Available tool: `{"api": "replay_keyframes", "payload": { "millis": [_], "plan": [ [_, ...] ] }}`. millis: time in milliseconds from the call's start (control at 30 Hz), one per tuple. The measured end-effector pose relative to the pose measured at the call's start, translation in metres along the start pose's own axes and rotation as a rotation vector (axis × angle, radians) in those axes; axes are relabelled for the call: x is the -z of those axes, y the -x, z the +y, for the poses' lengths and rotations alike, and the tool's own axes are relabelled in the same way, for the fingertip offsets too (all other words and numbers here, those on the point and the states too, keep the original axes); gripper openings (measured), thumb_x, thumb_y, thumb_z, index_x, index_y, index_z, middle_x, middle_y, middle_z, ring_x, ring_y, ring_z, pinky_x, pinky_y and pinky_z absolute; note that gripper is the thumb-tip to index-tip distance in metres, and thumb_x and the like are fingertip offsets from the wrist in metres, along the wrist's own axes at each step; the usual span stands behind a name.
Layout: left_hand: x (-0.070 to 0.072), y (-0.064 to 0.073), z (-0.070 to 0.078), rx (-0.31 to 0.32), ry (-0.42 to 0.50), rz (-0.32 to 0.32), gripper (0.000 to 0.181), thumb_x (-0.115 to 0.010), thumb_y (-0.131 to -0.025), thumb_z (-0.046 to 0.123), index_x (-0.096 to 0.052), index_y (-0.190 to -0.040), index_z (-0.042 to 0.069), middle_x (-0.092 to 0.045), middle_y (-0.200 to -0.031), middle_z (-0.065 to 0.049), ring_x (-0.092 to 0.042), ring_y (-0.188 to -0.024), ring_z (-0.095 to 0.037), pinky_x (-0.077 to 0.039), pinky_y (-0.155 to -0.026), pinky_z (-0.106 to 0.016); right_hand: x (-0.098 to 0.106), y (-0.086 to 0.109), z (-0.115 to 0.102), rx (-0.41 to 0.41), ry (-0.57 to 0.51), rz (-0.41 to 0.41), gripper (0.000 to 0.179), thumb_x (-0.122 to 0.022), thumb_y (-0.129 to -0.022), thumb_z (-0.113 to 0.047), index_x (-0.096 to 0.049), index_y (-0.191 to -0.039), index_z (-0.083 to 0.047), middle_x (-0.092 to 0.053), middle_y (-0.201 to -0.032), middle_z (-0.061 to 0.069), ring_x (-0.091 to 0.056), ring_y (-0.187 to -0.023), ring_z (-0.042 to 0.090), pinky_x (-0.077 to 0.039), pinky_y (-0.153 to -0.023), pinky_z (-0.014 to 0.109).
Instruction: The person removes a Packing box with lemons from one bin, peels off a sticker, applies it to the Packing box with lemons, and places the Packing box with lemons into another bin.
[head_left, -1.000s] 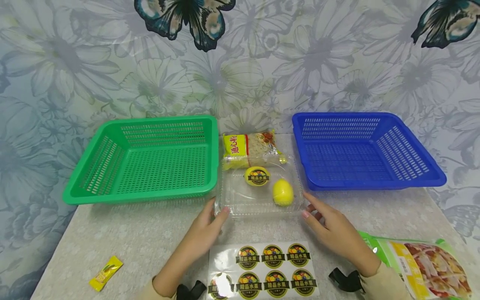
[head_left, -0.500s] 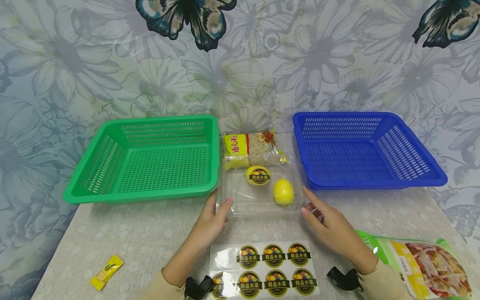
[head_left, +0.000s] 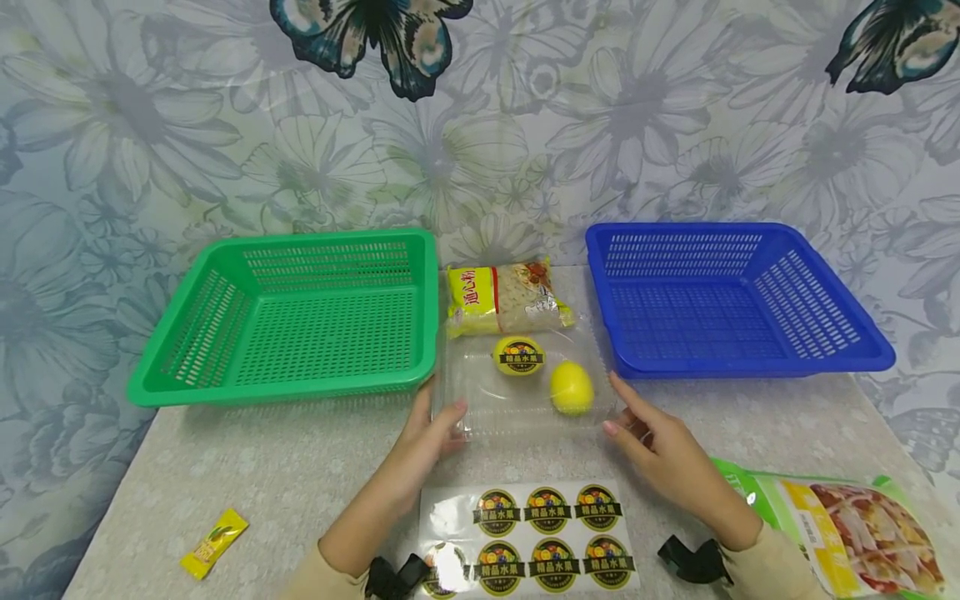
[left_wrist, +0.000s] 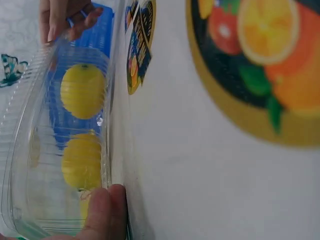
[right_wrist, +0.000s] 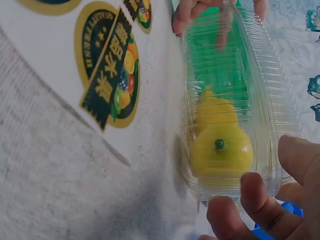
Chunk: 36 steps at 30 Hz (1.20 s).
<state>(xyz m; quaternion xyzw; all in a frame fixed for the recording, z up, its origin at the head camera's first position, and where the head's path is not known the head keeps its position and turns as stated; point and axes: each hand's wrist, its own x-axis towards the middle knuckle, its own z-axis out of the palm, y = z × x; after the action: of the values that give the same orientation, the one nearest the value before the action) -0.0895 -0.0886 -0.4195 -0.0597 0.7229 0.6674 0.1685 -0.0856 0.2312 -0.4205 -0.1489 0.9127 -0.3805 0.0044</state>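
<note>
A clear plastic clamshell box (head_left: 487, 412) lies in front of the person, with two yellow lemons inside. One lemon (head_left: 517, 357) wears a round black-and-gold fruit sticker; the other lemon (head_left: 572, 388), to its right, shows no sticker from above. The left hand (head_left: 427, 429) grips the box's near left corner, thumb over the front edge. At the right end, the right hand (head_left: 656, 442) holds the box between thumb (right_wrist: 300, 157) and fingers. Just below the box lies a white sheet of the same stickers (head_left: 528, 542), its upper left spot bare.
A green basket (head_left: 296, 389) stands on the left, a blue basket (head_left: 750, 367) on the right. Between them, behind the box, lies a macaroni bag (head_left: 517, 298). A small yellow packet (head_left: 213, 543) sits front left, a large green-edged food bag (head_left: 847, 533) front right.
The box has come slightly toward the person and to the right, its far edge dropping lower in view beside the macaroni bag. The left hand has shifted forward a little along its corner.
</note>
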Motion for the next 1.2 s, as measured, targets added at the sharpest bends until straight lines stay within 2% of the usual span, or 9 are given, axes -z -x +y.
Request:
{"api": "replay_keyframes", "payload": {
  "millis": [133, 233, 367, 500, 567, 733, 933, 1067, 1200],
  "plan": [
    [0.001, -0.001, 0.001, 0.006, 0.041, -0.046, 0.078, -0.049, -0.101, 0.043, -0.002, -0.16, 0.025, -0.02, -0.159, -0.02, -0.048, -0.128, -0.039, -0.042, -0.107, -0.054, 0.001, 0.001, -0.001, 0.0, -0.042, 0.004, 0.066, -0.064, -0.098, -0.023, -0.033, -0.156, -0.021, -0.051, -0.077, -0.007, -0.045, -0.065, 0.002, -0.044, -0.056, 0.02],
    [0.001, -0.002, 0.002, 0.006, 0.068, -0.049, 0.078, -0.047, -0.101, 0.047, -0.001, -0.16, 0.025, -0.013, -0.162, -0.018, -0.04, -0.136, -0.039, -0.044, -0.104, -0.048, 0.001, 0.002, -0.002, 0.012, -0.07, 0.011, 0.066, -0.065, -0.097, -0.021, -0.035, -0.155, -0.019, -0.049, -0.076, -0.007, -0.042, -0.064, 0.002, -0.041, -0.054, 0.02],
    [0.001, -0.004, 0.003, 0.018, 0.065, -0.03, 0.08, -0.046, -0.099, 0.057, -0.004, -0.16, 0.027, -0.023, -0.159, -0.015, -0.041, -0.134, -0.036, -0.047, -0.097, -0.039, 0.001, 0.003, -0.002, 0.013, -0.097, 0.005, 0.066, -0.066, -0.097, -0.02, -0.035, -0.155, -0.018, -0.05, -0.076, -0.007, -0.041, -0.063, 0.001, -0.04, -0.052, 0.02],
    [0.001, -0.005, 0.002, 0.014, 0.077, -0.035, 0.079, -0.048, -0.1, 0.05, -0.004, -0.159, 0.025, -0.03, -0.154, -0.018, -0.047, -0.132, -0.039, -0.049, -0.099, -0.043, 0.001, 0.005, -0.001, 0.007, -0.098, -0.004, 0.067, -0.067, -0.096, -0.021, -0.035, -0.155, -0.017, -0.052, -0.076, -0.008, -0.04, -0.061, 0.001, -0.04, -0.051, 0.02],
    [0.001, -0.004, 0.002, 0.011, 0.087, -0.047, 0.079, -0.049, -0.101, 0.044, -0.001, -0.16, 0.024, -0.025, -0.157, -0.02, -0.046, -0.133, -0.043, -0.049, -0.101, -0.046, 0.001, 0.006, 0.0, 0.007, -0.091, -0.003, 0.067, -0.067, -0.096, -0.021, -0.036, -0.155, -0.017, -0.053, -0.076, -0.009, -0.041, -0.06, 0.0, -0.041, -0.051, 0.02],
    [0.001, -0.004, 0.001, 0.011, 0.139, -0.097, 0.08, -0.049, -0.101, 0.034, 0.006, -0.159, 0.026, -0.005, -0.161, -0.026, -0.031, -0.141, -0.052, -0.05, -0.102, -0.049, 0.002, 0.009, 0.002, 0.018, -0.077, 0.005, 0.068, -0.068, -0.095, -0.019, -0.037, -0.155, -0.016, -0.056, -0.078, -0.01, -0.043, -0.061, 0.0, -0.042, -0.052, 0.02],
    [0.0, -0.003, -0.002, 0.013, 0.148, -0.118, 0.081, -0.051, -0.101, 0.034, 0.006, -0.158, 0.036, 0.005, -0.163, -0.026, -0.02, -0.145, -0.055, -0.049, -0.103, -0.049, 0.002, 0.013, 0.003, 0.021, -0.082, 0.004, 0.069, -0.07, -0.094, -0.018, -0.036, -0.154, -0.017, -0.056, -0.078, -0.01, -0.043, -0.06, 0.0, -0.043, -0.052, 0.02],
    [0.0, -0.002, -0.004, 0.017, 0.141, -0.12, 0.081, -0.05, -0.1, 0.035, 0.008, -0.157, 0.043, 0.006, -0.163, -0.024, -0.023, -0.145, -0.053, -0.048, -0.105, -0.049, 0.003, 0.014, 0.003, 0.016, -0.082, 0.0, 0.069, -0.069, -0.094, -0.019, -0.036, -0.155, -0.019, -0.055, -0.078, -0.01, -0.043, -0.061, 0.0, -0.042, -0.052, 0.021],
    [-0.001, -0.001, -0.005, 0.02, 0.144, -0.117, 0.081, -0.05, -0.101, 0.036, 0.009, -0.156, 0.043, -0.005, -0.163, -0.02, -0.037, -0.14, -0.046, -0.048, -0.105, -0.048, 0.003, 0.016, 0.004, 0.017, -0.081, -0.004, 0.07, -0.069, -0.094, -0.02, -0.035, -0.155, -0.022, -0.054, -0.078, -0.01, -0.043, -0.061, 0.0, -0.041, -0.052, 0.021]
  ]
}}
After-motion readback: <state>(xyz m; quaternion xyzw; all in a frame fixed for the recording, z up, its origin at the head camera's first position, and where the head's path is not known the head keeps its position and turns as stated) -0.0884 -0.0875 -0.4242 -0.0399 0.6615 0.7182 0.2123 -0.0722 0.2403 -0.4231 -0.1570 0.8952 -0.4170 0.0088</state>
